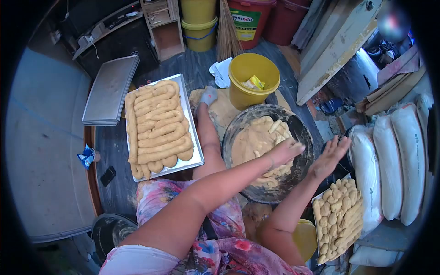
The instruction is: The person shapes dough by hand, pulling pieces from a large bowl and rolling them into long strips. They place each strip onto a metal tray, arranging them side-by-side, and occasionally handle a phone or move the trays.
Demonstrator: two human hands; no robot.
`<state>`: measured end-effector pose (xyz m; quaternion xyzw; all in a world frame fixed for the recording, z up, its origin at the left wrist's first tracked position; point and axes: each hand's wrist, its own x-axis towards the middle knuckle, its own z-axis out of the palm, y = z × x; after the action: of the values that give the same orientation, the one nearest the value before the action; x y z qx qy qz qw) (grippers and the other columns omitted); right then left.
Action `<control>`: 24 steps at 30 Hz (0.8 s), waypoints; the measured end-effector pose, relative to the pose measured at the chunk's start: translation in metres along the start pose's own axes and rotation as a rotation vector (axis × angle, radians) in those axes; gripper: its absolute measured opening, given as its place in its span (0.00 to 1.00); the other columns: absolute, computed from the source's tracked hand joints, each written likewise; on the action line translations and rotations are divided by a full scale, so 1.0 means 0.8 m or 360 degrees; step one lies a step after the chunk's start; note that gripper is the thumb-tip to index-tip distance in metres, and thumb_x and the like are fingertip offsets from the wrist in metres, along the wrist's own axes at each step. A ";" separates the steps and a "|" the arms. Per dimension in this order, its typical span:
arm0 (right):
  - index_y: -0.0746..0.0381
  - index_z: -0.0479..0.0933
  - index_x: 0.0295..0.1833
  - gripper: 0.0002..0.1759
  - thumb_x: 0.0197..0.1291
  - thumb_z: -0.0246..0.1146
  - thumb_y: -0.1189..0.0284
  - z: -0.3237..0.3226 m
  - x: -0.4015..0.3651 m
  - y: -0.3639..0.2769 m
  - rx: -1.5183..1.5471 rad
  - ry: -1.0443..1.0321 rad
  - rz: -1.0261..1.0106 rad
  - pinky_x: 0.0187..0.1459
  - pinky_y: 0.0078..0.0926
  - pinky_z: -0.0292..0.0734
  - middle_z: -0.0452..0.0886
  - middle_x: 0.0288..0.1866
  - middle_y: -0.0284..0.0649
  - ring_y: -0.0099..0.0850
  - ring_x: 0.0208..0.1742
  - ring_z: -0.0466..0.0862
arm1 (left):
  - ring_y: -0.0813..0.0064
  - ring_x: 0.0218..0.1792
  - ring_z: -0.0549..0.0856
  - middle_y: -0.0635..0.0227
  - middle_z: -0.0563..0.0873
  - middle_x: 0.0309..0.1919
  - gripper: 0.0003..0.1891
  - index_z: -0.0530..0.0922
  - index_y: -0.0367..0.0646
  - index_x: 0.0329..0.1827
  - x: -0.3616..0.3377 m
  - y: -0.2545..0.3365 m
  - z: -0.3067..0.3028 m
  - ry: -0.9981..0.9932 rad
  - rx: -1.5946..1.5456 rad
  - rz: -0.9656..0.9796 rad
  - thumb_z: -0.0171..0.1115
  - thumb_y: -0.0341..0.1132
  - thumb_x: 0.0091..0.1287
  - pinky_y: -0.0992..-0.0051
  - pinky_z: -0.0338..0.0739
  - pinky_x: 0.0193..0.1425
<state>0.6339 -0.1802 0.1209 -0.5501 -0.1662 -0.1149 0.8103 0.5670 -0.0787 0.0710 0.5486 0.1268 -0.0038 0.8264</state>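
A wide black basin [306, 130] sits on the floor before me, holding a mass of tan dough [247, 144] with paler strips on top. My left hand [286, 151] is closed above the dough, near the basin's right side; what its fingers hold, if anything, is hidden. Past the basin's right rim, my right hand [331, 156] is raised with its fingers stretched out and nothing in them. On my left lies a metal tray [196, 153] bearing long looped ropes of dough [158, 121]. A second tray [316, 215], to the right, carries several small shaped dough pieces [339, 215].
A yellow bucket [247, 94] with a yellow packet inside stands behind the basin. Stacked metal trays [110, 91] lean at the left, near a phone [108, 175]. Full white sacks [366, 169] stand at the right. Large tubs [252, 23] and a broom [227, 34] line the back.
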 end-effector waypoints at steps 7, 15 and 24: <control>0.64 0.61 0.63 0.33 0.54 0.62 0.63 -0.059 -0.145 0.215 -0.1408 -0.0939 0.0608 0.56 0.34 0.67 0.70 0.60 0.46 0.38 0.58 0.73 | 0.84 0.18 0.69 0.73 0.70 0.22 0.19 0.65 0.43 0.46 -0.006 0.170 0.061 0.0053 -0.0056 0.0657 0.55 0.50 0.68 0.82 0.65 0.18; 0.65 0.67 0.56 0.32 0.44 0.71 0.74 -0.022 -0.076 0.092 -0.0415 -0.0933 0.0530 0.51 0.29 0.72 0.74 0.51 0.40 0.32 0.51 0.75 | 0.81 0.25 0.75 0.68 0.76 0.31 0.24 0.69 0.39 0.45 0.009 0.134 0.030 0.0096 -0.0004 0.0464 0.74 0.34 0.50 0.79 0.72 0.27; 0.73 0.74 0.45 0.23 0.51 0.69 0.67 -0.039 -0.182 0.221 -0.1283 -0.0995 0.0585 0.41 0.30 0.75 0.82 0.36 0.46 0.35 0.38 0.81 | 0.81 0.19 0.74 0.71 0.74 0.26 0.20 0.69 0.42 0.41 -0.077 0.293 0.030 0.0188 -0.0340 0.1150 0.73 0.34 0.53 0.79 0.70 0.18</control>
<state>0.5699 -0.1434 -0.0983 -0.8453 -0.2432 0.1432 0.4537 0.5462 -0.0156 0.3058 0.4680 -0.0277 0.3325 0.8183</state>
